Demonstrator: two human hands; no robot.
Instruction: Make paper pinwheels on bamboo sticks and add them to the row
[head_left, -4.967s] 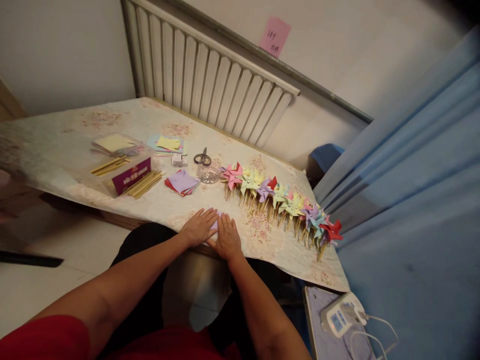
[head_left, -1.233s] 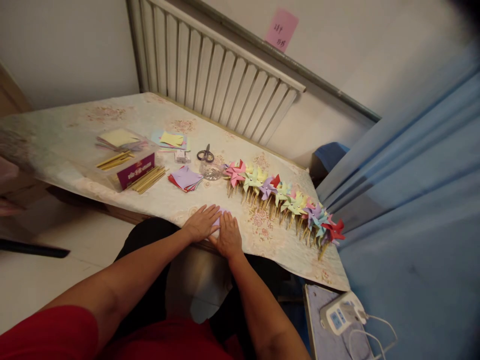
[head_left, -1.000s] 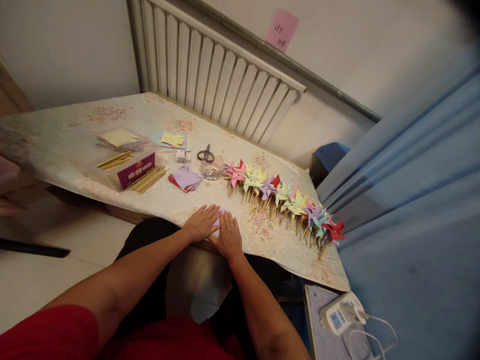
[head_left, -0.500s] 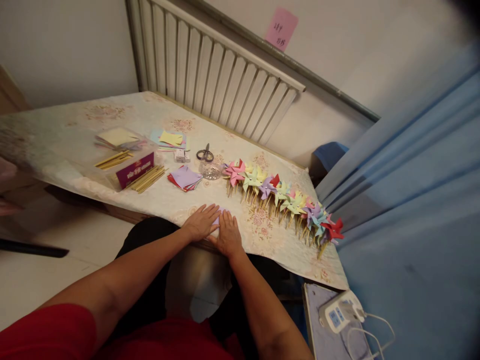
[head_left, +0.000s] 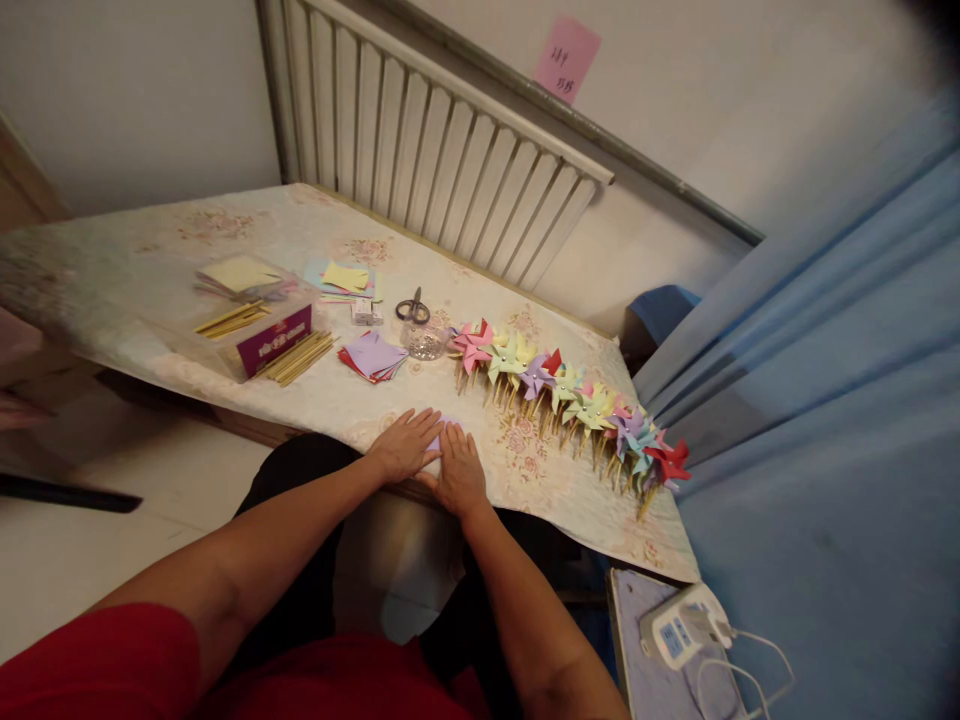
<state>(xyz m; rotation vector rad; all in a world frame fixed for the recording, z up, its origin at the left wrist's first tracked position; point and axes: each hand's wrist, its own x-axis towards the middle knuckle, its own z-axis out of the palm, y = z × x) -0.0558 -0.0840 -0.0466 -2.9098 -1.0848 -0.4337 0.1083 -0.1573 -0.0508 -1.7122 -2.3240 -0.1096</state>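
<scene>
The left hand (head_left: 405, 445) and the right hand (head_left: 460, 472) lie palm down near the front edge of the desk, fingers stretched out, tips angled in toward each other. Neither is closed around anything; both rest on a lilac sheet of thin paper (head_left: 435, 443), which sits flat under them on the pale, flower-printed covering of the desk (head_left: 262, 225). For a good press here, the weight should probably go evenly through both hands, one holding the paper from sliding while the other smooths outward; the cloth beneath looks soft, so firm, slow strokes would likely serve better than a quick pat.

Only a small lilac patch shows between the fingers, so the sheet's outline, and whether it bears any fold or cut, cannot be told. The thumbs partly merge with the desk edge.

Just beyond, a fanned stack of lilac and red paper squares (head_left: 373, 355) hides most of its lower layers. The tiny shiny pieces in the see-through plastic dish (head_left: 425, 342) are too small to identify. To the right, the many-coloured paper pinwheels on thin tan sticks (head_left: 592, 408) overlap too closely to count. A blurred pinkish shape (head_left: 13, 338) is cut off at the left edge.
</scene>
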